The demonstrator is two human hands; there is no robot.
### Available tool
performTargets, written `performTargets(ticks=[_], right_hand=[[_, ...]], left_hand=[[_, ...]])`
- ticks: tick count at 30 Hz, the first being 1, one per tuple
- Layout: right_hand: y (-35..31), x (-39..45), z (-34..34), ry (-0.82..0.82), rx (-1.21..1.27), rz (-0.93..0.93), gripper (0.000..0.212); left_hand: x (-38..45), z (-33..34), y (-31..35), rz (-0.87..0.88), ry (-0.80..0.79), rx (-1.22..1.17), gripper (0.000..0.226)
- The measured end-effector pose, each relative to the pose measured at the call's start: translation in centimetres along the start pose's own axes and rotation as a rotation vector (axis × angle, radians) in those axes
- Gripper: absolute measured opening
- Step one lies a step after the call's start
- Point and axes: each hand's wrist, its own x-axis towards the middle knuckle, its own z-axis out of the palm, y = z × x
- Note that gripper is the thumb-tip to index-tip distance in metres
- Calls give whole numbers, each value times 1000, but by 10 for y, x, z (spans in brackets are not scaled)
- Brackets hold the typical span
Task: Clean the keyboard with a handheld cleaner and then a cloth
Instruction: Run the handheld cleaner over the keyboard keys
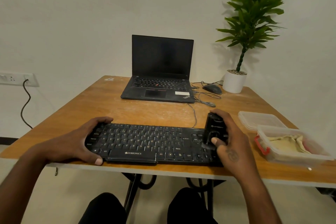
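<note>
Right grip point(230, 140) wraps the black handheld cleaner point(215, 130), which I see standing on the keyboard's point(145, 142) right end. Left grip point(83, 142) clasps the keyboard's left edge. Keyboard lies along the table's point(127, 109) near edge. Cloth point(287, 143) sits in a clear container point(280, 154) just right; laptop point(160, 71) behind.

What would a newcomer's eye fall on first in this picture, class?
Most likely the black keyboard at the table's near edge, with the left hand gripping its left end and the right hand holding a black handheld cleaner on its right end. Next, the open laptop with a dark screen at the far side, and the tall green plant in a white pot at the far right corner.
</note>
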Motion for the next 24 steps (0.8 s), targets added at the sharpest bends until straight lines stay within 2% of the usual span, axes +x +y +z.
performTargets(ticks=[3, 6, 14, 20, 24], right_hand=[[2, 3, 2, 74, -52, 32, 87], [-1, 9, 19, 79, -137, 17, 92], [-10, 21, 23, -112, -4, -36, 86], [7, 26, 4, 77, -21, 16, 82], [1, 38, 22, 45, -169, 4, 89]], left_hand=[[0, 0, 0, -5, -5, -1, 128], [0, -1, 0, -7, -5, 4, 129], [0, -1, 2, -3, -9, 18, 129], [-1, -2, 1, -9, -12, 26, 131], [-1, -3, 1, -13, -18, 31, 131]])
